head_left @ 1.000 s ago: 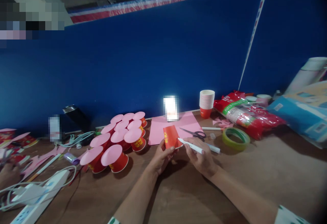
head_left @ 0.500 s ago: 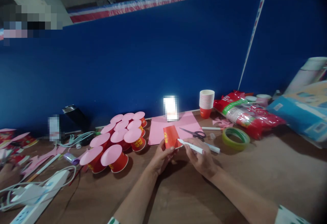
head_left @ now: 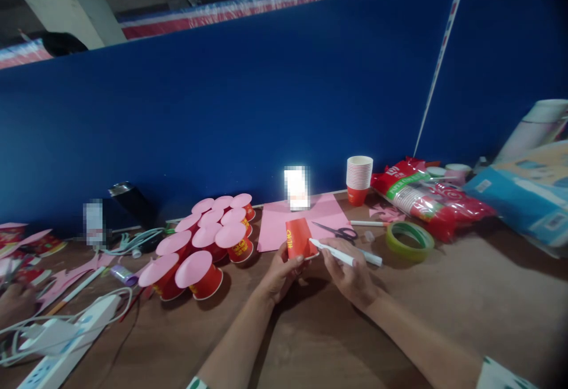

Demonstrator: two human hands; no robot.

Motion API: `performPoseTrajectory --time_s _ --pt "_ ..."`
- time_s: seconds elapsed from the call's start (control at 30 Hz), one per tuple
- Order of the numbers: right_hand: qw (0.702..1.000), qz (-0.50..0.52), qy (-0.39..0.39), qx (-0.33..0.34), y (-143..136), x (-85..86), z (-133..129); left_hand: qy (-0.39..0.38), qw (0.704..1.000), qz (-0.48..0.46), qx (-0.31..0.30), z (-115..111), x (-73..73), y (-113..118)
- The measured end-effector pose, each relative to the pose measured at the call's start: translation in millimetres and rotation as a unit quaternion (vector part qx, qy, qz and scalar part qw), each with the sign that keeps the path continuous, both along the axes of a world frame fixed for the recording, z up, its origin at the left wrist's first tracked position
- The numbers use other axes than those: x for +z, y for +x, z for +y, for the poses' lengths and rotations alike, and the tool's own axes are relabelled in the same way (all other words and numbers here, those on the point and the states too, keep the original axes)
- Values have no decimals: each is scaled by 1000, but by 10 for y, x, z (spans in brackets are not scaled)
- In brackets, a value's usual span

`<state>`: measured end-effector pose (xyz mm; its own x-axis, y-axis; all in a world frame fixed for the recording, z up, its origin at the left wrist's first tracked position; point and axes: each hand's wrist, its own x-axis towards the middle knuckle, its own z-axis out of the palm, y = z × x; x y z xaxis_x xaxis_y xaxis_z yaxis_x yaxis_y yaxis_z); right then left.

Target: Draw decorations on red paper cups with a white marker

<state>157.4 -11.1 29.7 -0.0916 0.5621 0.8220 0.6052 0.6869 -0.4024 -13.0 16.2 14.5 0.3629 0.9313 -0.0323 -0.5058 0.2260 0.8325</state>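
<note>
A red paper cup (head_left: 299, 237) with yellow lettering is held tilted by my left hand (head_left: 281, 271), thumb on its lower side. My right hand (head_left: 350, 276) is closed around a white marker (head_left: 335, 252), whose tip points left at the cup's right side; whether it touches cannot be told. Behind the cup lies a pink paper sheet (head_left: 273, 220), with dark-handled scissors (head_left: 344, 233) at its right edge. To the left, several upturned red cups (head_left: 207, 282) carry pink paper discs (head_left: 194, 269) on top.
A cup stack (head_left: 359, 179), green tape roll (head_left: 409, 241) and red cup package (head_left: 417, 194) sit at the right. On the left are a power strip (head_left: 84, 333), cables, a black bottle (head_left: 133, 203) and another person's hand (head_left: 18, 303). A blue partition (head_left: 266, 99) stands behind.
The cup in my left hand has turned slightly, its yellow lettering shifting, and has moved a little right. The marker remains in my right hand.
</note>
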Motion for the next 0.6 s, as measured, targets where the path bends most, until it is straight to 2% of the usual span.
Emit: performPoseTrajectory --time_s 0.2,0.6 --pt "1000 2 19 -11 -1 59 -9 2 1000 4 0 0 -2 -1" --pt "1000 2 4 2 1 33 -18 1 1000 -11 1 14 -17 0"
